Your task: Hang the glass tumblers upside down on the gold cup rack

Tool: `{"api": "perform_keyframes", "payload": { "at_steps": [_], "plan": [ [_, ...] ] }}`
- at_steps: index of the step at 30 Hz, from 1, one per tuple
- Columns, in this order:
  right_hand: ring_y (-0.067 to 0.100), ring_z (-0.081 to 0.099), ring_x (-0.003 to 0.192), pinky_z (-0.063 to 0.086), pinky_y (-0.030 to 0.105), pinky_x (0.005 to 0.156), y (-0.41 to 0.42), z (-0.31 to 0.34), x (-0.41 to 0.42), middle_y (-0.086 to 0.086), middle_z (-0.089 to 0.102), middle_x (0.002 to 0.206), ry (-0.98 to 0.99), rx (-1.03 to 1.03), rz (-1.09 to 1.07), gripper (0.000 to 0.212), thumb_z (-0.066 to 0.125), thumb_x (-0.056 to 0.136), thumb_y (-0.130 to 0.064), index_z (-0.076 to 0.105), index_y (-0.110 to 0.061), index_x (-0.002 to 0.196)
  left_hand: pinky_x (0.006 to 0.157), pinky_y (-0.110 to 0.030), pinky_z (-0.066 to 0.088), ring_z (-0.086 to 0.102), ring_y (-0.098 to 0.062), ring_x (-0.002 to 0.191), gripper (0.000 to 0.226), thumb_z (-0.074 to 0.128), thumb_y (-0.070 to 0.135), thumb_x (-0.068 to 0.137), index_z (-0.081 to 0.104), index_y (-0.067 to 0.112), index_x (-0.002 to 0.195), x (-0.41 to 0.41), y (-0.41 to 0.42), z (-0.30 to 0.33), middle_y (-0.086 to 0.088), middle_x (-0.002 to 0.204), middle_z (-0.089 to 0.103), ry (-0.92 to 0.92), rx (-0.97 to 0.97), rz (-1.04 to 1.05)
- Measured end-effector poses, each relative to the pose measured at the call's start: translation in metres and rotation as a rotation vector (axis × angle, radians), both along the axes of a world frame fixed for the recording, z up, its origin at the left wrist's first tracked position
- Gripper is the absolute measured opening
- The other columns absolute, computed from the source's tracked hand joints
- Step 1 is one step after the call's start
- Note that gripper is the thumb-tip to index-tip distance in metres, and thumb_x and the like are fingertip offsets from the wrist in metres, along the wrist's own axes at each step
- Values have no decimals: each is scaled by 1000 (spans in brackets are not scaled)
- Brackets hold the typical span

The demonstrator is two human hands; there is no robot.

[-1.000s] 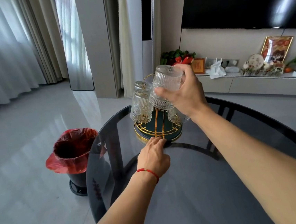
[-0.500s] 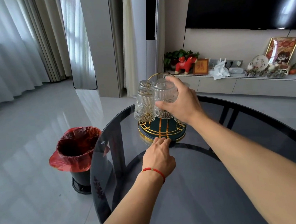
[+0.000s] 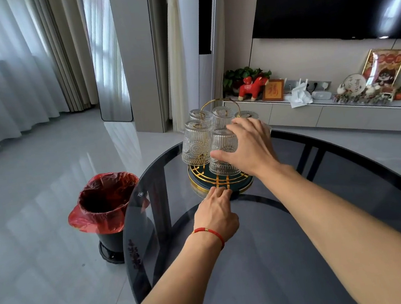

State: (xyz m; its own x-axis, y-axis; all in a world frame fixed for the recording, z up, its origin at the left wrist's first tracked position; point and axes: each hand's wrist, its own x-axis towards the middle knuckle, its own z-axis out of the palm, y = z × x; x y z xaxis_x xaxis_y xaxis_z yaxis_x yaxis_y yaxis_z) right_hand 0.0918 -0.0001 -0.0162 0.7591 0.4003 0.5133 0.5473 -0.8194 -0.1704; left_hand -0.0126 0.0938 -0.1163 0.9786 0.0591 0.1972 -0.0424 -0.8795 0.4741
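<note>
The gold cup rack, with a dark green round base and a gold loop handle, stands on the far side of the round dark glass table. Several ribbed glass tumblers hang on it upside down. My right hand wraps the front tumbler, which sits inverted low over the base. Just left of it hangs another tumbler. My left hand, a red string on its wrist, presses its fingertips against the near rim of the base.
A bin lined with a red bag stands on the floor left of the table. Behind is a low TV cabinet with a red toy horse, frames and tissues. Curtains hang at the left.
My right hand has lowered the tumbler from above the rack down onto it, beside the left tumbler. My left hand has stayed at the base rim.
</note>
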Motion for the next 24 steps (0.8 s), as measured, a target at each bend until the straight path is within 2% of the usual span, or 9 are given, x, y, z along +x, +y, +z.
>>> {"api": "perform_keyframes", "payload": {
  "at_steps": [4, 11, 13, 15, 17, 18, 22, 24],
  "plan": [
    [34, 38, 142, 26, 57, 117, 3, 1, -7, 10, 46, 155, -38, -129, -112, 95, 54, 75, -87, 48, -30, 151, 106, -36, 46, 47, -25, 128, 58, 61, 11, 85, 50, 10, 143, 0, 0, -1, -8, 140, 54, 1, 6, 6],
    [32, 50, 128, 32, 48, 112, 11, 7, -10, 9, 60, 136, -50, -256, -2, 74, 57, 89, -70, 43, -28, 148, 102, -35, 47, 48, -25, 127, 53, 60, 9, 83, 57, 10, 136, -4, 0, 2, -5, 137, 56, -10, 17, -17],
    [33, 46, 136, 26, 51, 119, 9, 8, -9, 11, 55, 143, 0, -254, 32, 75, 57, 91, -67, 38, -26, 151, 102, -34, 47, 49, -24, 128, 52, 59, 8, 83, 59, 11, 135, -8, 1, 3, -4, 138, 57, -21, 10, -16],
    [33, 28, 153, 9, 55, 127, 2, 11, -12, 14, 40, 160, 76, -244, 74, 81, 56, 94, -64, 29, -24, 159, 101, -35, 48, 51, -23, 129, 51, 58, 6, 83, 62, 13, 133, -15, 1, 7, -3, 138, 59, -36, -20, -4],
    [31, 11, 161, -3, 56, 128, -9, 13, -19, 13, 25, 171, 87, -218, 109, 80, 54, 98, -58, 23, -22, 163, 101, -37, 51, 56, -23, 126, 48, 57, 6, 82, 65, 16, 129, -23, 4, 13, -2, 136, 63, -62, -61, 24],
    [30, 10, 161, -4, 56, 128, -14, 11, -24, 11, 24, 172, 66, -192, 130, 76, 53, 100, -53, 25, -21, 163, 100, -38, 51, 58, -24, 124, 47, 58, 7, 83, 66, 17, 128, -26, 7, 15, -3, 134, 65, -75, -78, 45],
    [24, 28, 155, 8, 56, 128, -51, 7, -72, 3, 41, 163, 94, 8, 175, 61, 56, 102, -40, 39, -19, 157, 99, -39, 53, 65, -25, 114, 41, 61, 10, 84, 69, 18, 124, -48, 10, 42, -6, 124, 72, -169, -170, 94],
    [21, 39, 147, 20, 50, 125, -76, 4, -100, 0, 50, 155, 118, 130, 201, 53, 59, 102, -36, 47, -18, 151, 95, -39, 55, 69, -20, 103, 39, 62, 8, 83, 72, 17, 119, -62, 7, 62, -4, 115, 75, -276, -285, 127]
  ]
}}
